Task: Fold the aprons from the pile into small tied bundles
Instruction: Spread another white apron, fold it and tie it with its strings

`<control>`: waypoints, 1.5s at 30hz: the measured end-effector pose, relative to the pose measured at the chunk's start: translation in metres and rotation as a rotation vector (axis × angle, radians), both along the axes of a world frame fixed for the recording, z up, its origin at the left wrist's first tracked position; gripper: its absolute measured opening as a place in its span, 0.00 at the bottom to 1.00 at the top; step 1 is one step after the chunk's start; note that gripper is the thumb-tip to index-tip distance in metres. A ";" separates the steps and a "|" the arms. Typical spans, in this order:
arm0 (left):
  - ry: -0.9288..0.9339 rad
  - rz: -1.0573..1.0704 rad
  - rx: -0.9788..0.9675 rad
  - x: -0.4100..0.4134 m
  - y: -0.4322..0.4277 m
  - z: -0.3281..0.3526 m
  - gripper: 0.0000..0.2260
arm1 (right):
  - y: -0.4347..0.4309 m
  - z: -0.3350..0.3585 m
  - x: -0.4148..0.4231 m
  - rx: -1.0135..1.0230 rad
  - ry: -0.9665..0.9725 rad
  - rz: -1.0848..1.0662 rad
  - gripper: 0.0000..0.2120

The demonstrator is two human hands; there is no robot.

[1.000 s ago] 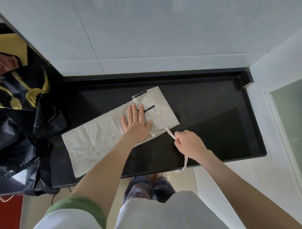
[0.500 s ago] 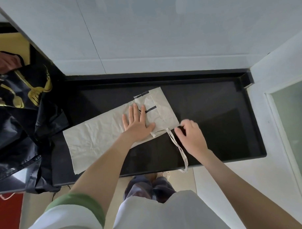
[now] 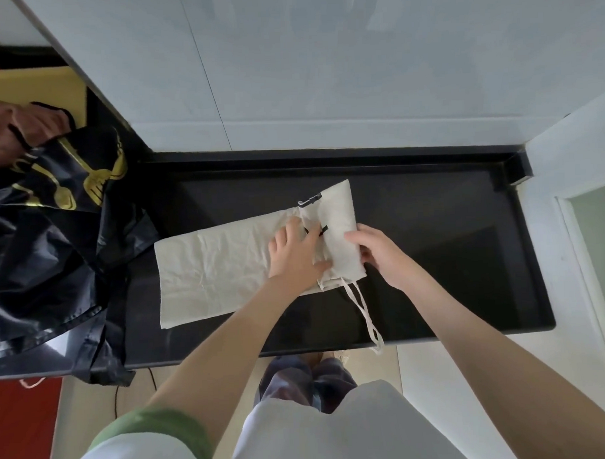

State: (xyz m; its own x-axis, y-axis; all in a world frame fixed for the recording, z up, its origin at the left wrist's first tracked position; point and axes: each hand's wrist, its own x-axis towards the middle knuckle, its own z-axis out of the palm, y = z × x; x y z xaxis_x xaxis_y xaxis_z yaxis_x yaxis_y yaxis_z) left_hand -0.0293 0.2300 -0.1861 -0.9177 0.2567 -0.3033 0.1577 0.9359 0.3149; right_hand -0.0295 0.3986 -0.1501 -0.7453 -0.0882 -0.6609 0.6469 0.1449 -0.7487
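Observation:
A cream apron (image 3: 223,266), folded into a long strip, lies across the black counter (image 3: 449,258). Its right end is turned over into a narrow flap with short black marks. My left hand (image 3: 297,255) presses on the strip just left of that flap, fingers curled at the fold. My right hand (image 3: 380,252) grips the flap's right edge, thumb on top and fingers underneath. The apron's cream tie strings (image 3: 364,311) trail from the near right corner and hang over the counter's front edge.
A pile of black aprons with gold print (image 3: 47,238) covers the counter's left end. Another person's hands (image 3: 13,129) hold one at the far left. White wall panels rise behind the counter, and a white ledge borders its right side.
My right hand let go of the tie string and moved up to the apron's right end, which it now grips. My left hand's fingers went from flat to curled at the fold.

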 end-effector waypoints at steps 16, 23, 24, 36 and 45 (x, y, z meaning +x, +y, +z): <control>-0.498 0.806 0.960 0.016 -0.035 0.037 0.13 | -0.060 0.007 0.002 0.244 0.427 0.182 0.09; -0.587 0.960 0.956 0.038 -0.073 0.018 0.10 | -0.090 -0.018 -0.002 0.510 0.429 0.358 0.30; -0.588 0.953 0.938 0.039 -0.078 0.018 0.09 | -0.096 -0.021 0.000 0.571 0.462 0.441 0.31; -0.361 0.978 0.711 0.018 -0.098 0.007 0.12 | -0.135 -0.042 0.002 0.904 0.458 0.856 0.27; -0.315 0.834 0.511 0.014 -0.095 0.012 0.10 | -0.138 -0.043 0.006 0.820 0.453 0.504 0.32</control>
